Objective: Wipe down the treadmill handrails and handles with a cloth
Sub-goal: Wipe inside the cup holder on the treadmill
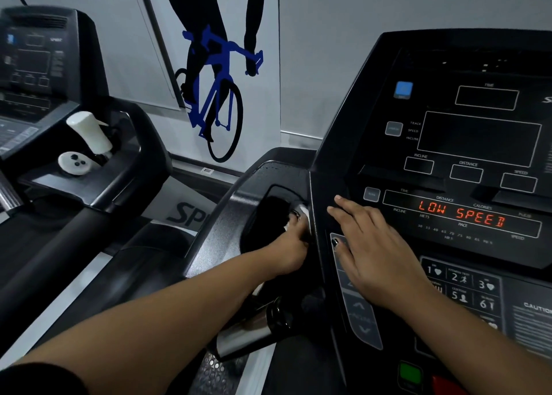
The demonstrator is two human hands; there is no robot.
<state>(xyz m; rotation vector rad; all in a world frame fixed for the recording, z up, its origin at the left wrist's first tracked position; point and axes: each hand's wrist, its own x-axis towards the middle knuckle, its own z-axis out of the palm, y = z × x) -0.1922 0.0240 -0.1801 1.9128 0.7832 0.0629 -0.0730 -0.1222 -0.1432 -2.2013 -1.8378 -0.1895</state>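
Observation:
My left hand (291, 249) reaches into the black cup-holder recess (265, 215) left of the treadmill console, its fingers closed on a small white cloth (302, 212) pressed against the console's side. Most of the cloth is hidden by the fingers. My right hand (369, 252) lies flat with fingers apart on the left edge of the console (466, 161), holding nothing. The display reads LOW SPEED (461, 213) in red. A chrome and black handle grip (254, 329) sits below my left forearm.
A second treadmill (53, 101) stands at the left; its tray holds a white spray bottle (89, 131) and a white round controller (74, 163). A cyclist mural (218, 74) covers the wall behind. Green and red buttons (410, 373) sit at the console's bottom.

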